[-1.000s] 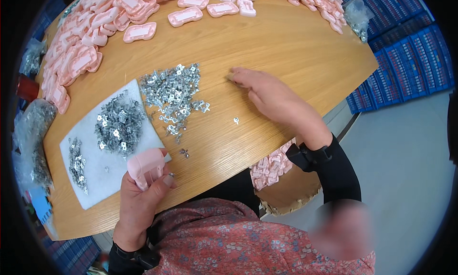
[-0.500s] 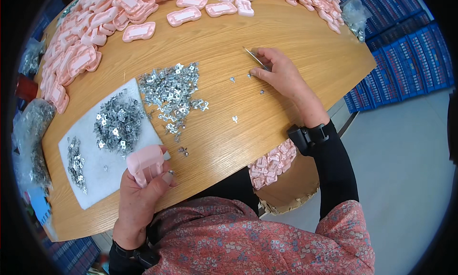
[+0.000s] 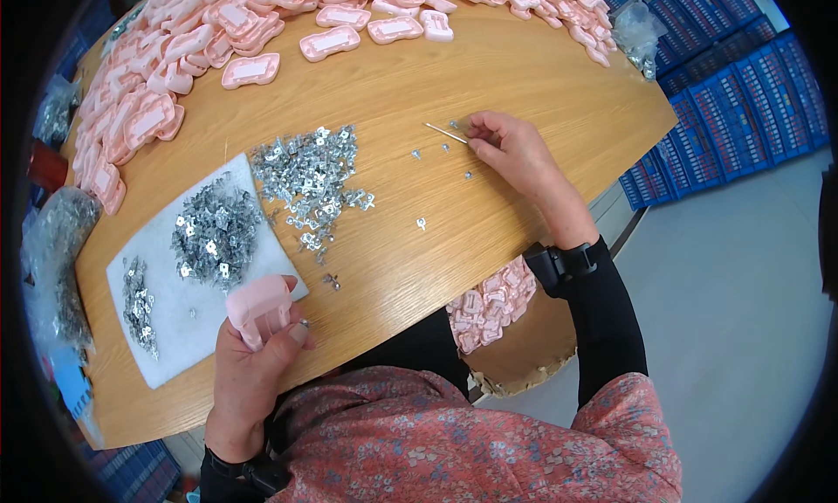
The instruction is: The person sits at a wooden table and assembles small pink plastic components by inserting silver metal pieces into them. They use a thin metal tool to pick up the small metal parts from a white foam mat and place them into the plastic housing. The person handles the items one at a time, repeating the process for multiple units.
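Observation:
My left hand (image 3: 257, 359) is closed round a pink plastic shell (image 3: 259, 309), held up over the near edge of a white foam sheet (image 3: 166, 350). A tiny shiny metal piece (image 3: 304, 324) shows at its thumb tip. Out over the table, my right hand (image 3: 515, 154) has its fingers curled, thumb towards index finger. From its fingertips a thin, pale rod-like tool (image 3: 445, 134) points left, low over the wood; its other end is hidden by the fingers. Several small metal pieces (image 3: 416, 155) lie scattered around that tool.
A heap of small metal clips (image 3: 310, 167) lies on the wooden table (image 3: 393, 258), beside another pile (image 3: 216, 232) on the foam. Pink shells (image 3: 249, 71) line the far and left edges. Below the near edge stands a cardboard box (image 3: 524, 350) of pink parts. Blue stacked trays (image 3: 742, 110) rise at right.
The tool in my right hand has swung down flatter, its tip now lower, and the hand has drawn slightly nearer. My left hand keeps hold of the pink shell. The view has shifted a little.

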A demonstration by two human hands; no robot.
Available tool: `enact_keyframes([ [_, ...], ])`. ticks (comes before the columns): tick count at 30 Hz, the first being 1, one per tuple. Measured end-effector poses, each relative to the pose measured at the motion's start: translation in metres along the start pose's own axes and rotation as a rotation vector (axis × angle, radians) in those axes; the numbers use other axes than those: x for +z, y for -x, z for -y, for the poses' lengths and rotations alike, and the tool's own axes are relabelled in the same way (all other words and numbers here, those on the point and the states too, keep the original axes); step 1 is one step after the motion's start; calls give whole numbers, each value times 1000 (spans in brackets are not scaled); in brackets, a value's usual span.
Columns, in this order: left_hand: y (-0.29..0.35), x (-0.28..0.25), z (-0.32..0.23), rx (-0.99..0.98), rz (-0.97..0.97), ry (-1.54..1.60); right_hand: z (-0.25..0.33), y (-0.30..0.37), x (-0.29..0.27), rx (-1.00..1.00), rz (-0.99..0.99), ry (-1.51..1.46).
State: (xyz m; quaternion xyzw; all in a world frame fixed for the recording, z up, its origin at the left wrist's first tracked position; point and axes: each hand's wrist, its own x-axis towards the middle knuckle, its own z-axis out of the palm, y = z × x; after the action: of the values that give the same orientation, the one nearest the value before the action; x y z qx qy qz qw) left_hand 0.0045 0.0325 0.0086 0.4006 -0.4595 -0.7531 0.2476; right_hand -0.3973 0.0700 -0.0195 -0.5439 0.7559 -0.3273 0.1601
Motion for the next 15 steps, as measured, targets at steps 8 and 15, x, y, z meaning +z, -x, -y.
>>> enact_keyframes([
  [8, 0, -1, -1, 12, 13, 30, 4, 2, 4, 33, -98, 108],
  [15, 1, -3, 0, 16, 25, 24, -8, 0, 3, -247, -159, 365],
])
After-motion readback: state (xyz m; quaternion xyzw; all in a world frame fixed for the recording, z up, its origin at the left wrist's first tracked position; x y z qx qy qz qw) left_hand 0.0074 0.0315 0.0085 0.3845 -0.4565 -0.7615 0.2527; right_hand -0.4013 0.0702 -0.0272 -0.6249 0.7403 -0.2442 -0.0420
